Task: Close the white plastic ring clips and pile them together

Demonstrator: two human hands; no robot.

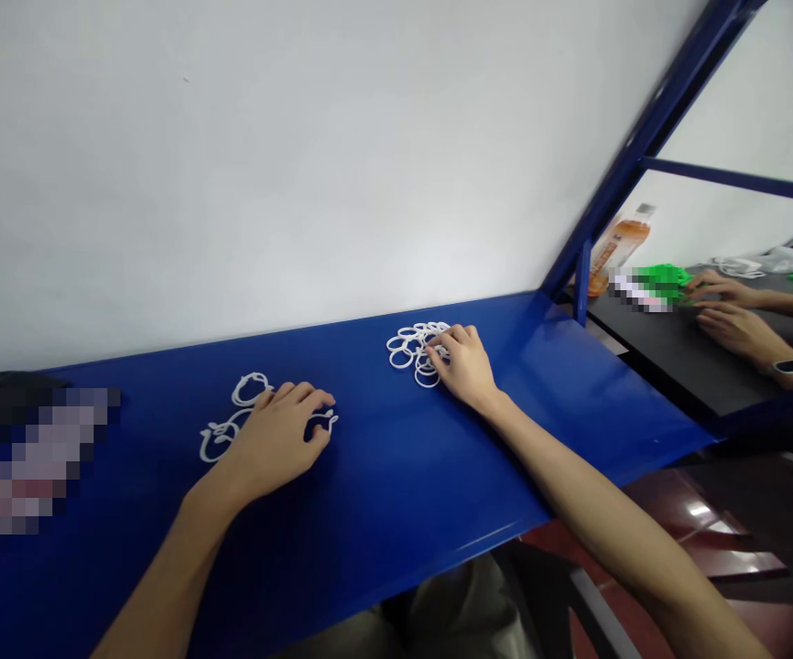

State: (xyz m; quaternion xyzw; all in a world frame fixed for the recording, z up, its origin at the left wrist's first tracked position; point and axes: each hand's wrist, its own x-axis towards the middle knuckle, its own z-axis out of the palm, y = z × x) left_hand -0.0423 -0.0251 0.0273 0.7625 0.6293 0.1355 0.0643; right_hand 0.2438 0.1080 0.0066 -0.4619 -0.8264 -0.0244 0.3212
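Note:
My left hand (277,435) rests low over several white plastic loops (222,439) on the blue table, thumb and forefinger apart; part of a white piece shows in the gap between them. Just beyond its knuckles lies another small stack of white loops (251,389). Over on the right, my right hand (463,364) reaches onto a cluster of white rings (401,348), its thumb and forefinger close together at the rings' edge. The palm and other fingers cover part of that cluster.
The blue table (383,476) meets a white wall (300,165). A dark item (5,403) lies at the left. Beyond a blue metal frame (636,137), another person's hands (740,316) work with green pieces (664,279) on a black table, near an orange drink bottle (620,247).

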